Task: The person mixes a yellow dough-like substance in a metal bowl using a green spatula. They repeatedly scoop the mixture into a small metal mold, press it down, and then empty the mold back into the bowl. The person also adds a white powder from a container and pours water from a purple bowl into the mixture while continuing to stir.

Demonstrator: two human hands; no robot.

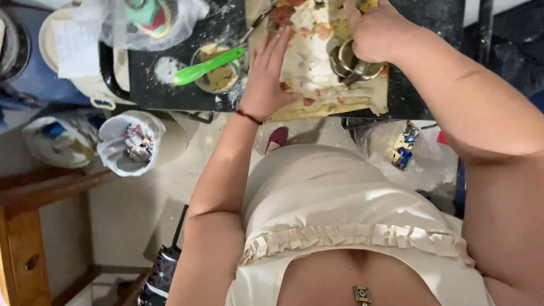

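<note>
On dough sheet [317, 62]: R grip [377, 31] clamps metal cutter [351, 65].

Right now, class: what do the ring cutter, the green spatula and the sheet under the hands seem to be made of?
Ring cutter: metal, probably steel; silvery, shiny band under the right hand.
Green spatula: likely plastic or silicone; bright, uniform colour, smooth matte face.
Sheet: looks like rolled dough; pale, soft, floury, with reddish patches, pressed flat by the left hand.
</note>
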